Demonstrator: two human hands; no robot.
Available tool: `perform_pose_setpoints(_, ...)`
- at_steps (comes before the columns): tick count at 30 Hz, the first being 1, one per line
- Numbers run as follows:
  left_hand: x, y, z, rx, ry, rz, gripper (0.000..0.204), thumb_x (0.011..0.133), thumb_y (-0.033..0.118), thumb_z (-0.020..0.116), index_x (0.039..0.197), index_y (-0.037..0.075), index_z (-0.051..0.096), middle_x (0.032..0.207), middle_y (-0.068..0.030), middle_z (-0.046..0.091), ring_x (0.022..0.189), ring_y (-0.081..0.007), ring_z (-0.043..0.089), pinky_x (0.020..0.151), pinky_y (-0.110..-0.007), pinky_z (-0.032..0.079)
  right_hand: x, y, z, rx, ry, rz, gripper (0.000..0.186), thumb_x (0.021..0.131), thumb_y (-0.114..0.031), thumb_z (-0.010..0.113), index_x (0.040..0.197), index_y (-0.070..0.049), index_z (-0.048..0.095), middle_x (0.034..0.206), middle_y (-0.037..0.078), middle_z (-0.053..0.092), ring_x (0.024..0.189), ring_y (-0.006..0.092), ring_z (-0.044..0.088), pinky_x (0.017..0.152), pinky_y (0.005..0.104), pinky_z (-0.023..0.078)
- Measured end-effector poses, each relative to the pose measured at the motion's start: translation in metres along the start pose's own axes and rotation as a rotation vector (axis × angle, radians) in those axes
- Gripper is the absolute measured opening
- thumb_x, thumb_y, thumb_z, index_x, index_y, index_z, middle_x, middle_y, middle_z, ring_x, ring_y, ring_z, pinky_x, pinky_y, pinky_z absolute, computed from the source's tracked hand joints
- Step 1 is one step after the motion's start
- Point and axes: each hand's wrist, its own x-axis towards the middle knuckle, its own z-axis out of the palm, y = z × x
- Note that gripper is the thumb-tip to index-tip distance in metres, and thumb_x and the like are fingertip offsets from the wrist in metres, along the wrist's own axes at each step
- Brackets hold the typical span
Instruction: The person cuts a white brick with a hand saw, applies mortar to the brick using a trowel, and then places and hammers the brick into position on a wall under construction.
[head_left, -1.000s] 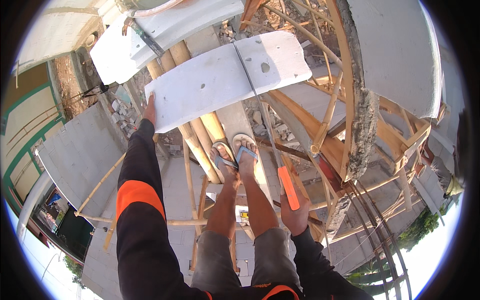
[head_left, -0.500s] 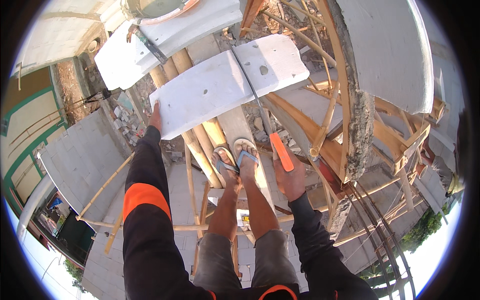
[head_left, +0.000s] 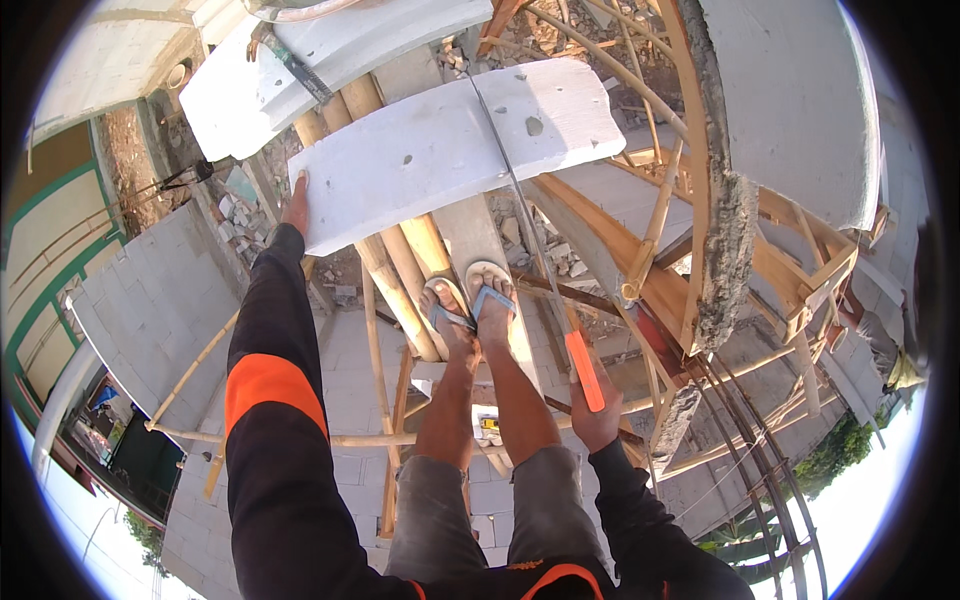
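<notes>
A long white lightweight block [head_left: 400,170] lies crosswise in front of me over bamboo poles and a plank. At its left end, my left hand [head_left: 298,207] grips the short edge, thumb lying along the end face; the other fingers are mostly hidden. My right hand [head_left: 597,412] is closed round the orange handle of a hand saw [head_left: 584,368], low and right of my feet. The saw's thin blade runs up and left across the block, right of its middle, where a dark line marks the cut. How deep the blade sits is hard to see.
Beyond lies another white block [head_left: 400,40] with a hammer [head_left: 290,62] on it and a bucket's rim [head_left: 310,10] behind. My sandalled feet [head_left: 490,300] stand on a plank beside bamboo poles [head_left: 425,245]. Rough concrete [head_left: 728,260], timber formwork and steel bars [head_left: 760,460] rise right; another person [head_left: 875,335] is farther off.
My right hand has drawn the saw back toward me, down and slightly right, showing more blade below the block. The left hand keeps its place on the block's end.
</notes>
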Motion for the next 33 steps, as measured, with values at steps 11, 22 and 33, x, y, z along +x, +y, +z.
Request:
perform_pose_setpoints(11,0.015,0.0,-0.004,0.044,0.158,0.023,0.084,0.083,0.072,0.054,0.121,-0.002,0.062,0.107,-0.0119,0.069,0.089,-0.0205,0.068,0.085,-0.031,0.052,-0.087,0.004,-0.062,-0.164,-0.138,0.102,0.035,0.084,-0.006,0.06,0.118,0.001,0.061,0.087,0.02,0.065,0.077,0.0311,0.066,0.066,0.0374,0.05)
perform_pose_setpoints(22,-0.009,-0.085,0.01,0.476,0.643,-0.016,0.115,0.074,0.088,0.042,0.121,-0.016,0.057,0.124,-0.029,0.06,0.122,-0.034,0.055,0.104,-0.037,0.037,0.118,-0.15,-0.108,-0.544,-0.209,-0.842,0.053,0.067,-0.012,0.076,0.118,-0.006,0.064,0.068,0.008,0.061,0.058,0.0277,0.06,0.054,0.0386,0.047)
perform_pose_setpoints(33,-0.051,-0.127,0.053,0.329,0.804,0.109,0.084,0.084,0.068,0.053,0.116,-0.009,0.063,0.114,-0.0298,0.064,0.111,-0.04,0.06,0.097,-0.043,0.043,0.297,-0.203,0.074,-1.015,-0.424,-1.338,0.067,0.073,-0.027,0.076,0.135,-0.017,0.052,0.083,0.004,0.06,0.077,0.0256,0.061,0.073,0.0401,0.048)
